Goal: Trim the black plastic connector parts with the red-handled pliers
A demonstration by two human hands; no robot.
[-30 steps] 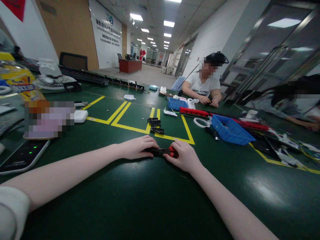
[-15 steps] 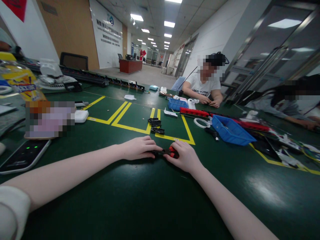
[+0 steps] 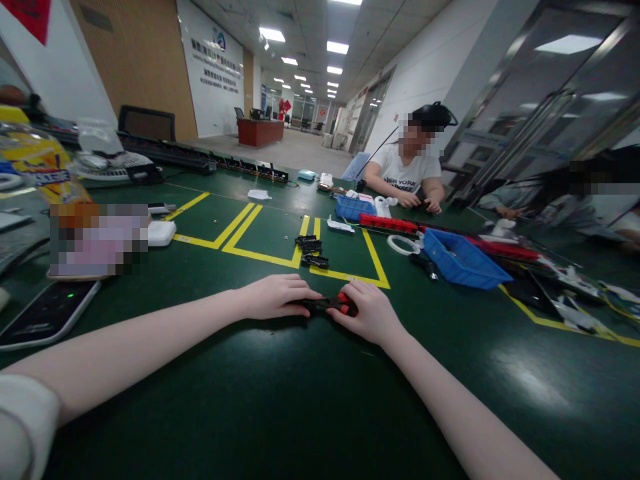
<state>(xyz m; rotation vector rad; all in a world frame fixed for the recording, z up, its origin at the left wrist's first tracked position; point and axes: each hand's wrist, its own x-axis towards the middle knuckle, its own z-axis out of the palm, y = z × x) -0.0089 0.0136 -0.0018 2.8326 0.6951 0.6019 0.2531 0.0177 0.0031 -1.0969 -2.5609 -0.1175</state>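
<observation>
Red-handled pliers [image 3: 345,305] lie in my right hand [image 3: 371,312], whose fingers are wrapped round the handles. Their dark jaws point left, toward my left hand [image 3: 280,297]. The left fingers are pinched on a small black part [image 3: 311,304] that meets the jaws; most of it is hidden by the fingers. Both hands are low over the green table [image 3: 280,393]. Just beyond them lies a small group of black plastic pieces [image 3: 311,248], across the yellow tape lines.
At right stand a blue bin [image 3: 465,259], a white ring [image 3: 403,245] and a long red strip [image 3: 390,223]. To the left are a phone [image 3: 50,313], a white case [image 3: 161,233] and a drink bottle [image 3: 47,170]. Across the table sits a co-worker [image 3: 407,167].
The pliers' jaws appear slightly closer to the left fingers. Both hands otherwise keep their place. At far right, another person's arms have shifted.
</observation>
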